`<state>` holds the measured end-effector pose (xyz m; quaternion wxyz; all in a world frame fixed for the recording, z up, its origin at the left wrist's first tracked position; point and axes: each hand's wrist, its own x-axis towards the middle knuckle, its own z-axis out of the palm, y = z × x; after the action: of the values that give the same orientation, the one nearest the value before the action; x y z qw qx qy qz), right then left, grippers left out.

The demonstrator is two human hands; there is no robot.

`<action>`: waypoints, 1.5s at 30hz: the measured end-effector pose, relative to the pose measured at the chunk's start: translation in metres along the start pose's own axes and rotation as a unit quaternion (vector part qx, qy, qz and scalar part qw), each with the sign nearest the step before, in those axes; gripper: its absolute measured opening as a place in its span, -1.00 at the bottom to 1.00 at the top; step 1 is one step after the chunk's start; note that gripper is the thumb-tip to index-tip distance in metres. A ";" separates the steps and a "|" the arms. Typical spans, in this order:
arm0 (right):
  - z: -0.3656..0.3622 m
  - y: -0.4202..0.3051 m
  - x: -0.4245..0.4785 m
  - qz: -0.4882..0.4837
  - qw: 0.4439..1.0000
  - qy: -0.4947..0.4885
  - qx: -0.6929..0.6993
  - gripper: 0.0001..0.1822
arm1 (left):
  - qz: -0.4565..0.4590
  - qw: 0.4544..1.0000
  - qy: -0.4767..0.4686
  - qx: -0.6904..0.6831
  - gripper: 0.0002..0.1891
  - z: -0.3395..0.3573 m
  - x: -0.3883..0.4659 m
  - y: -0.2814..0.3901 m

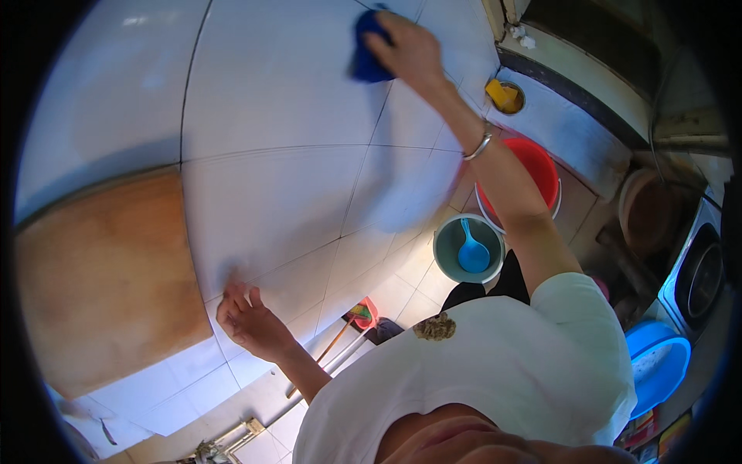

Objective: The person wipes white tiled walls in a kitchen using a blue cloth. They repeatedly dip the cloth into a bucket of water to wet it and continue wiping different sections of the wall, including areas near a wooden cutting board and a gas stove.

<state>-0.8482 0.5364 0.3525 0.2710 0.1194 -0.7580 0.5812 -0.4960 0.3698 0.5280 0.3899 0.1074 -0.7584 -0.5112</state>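
Note:
My right hand (408,49) holds a dark blue cloth (370,52) against the white wall tiles (278,75), at the top of the view; a silver-coloured bangle (479,146) is on that wrist. My left hand (249,319) is empty, its fingers bent and somewhat apart, near the lower tiles; whether it touches them I cannot tell. A brown board or panel (110,278) lies against the tiles to the left of it.
A red bucket (530,168) and a grey bucket (442,249) holding a blue dipper (473,256) stand on the floor. A bowl with yellow sponges (513,98) sits on a ledge. At right are a blue basin (666,383) and a gas stove (672,278). Below is a red dustpan (369,307).

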 end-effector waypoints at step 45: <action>0.189 0.358 -0.477 0.448 0.877 -0.129 -0.119 -0.22 | -0.611 0.662 -0.357 0.249 -0.92 -0.091 -0.366 -0.303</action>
<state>-0.6838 0.3998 -0.2355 -0.1063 -0.1920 -0.8222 0.5252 -0.2568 0.3748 0.1075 -0.3515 0.4490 -0.7024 -0.4260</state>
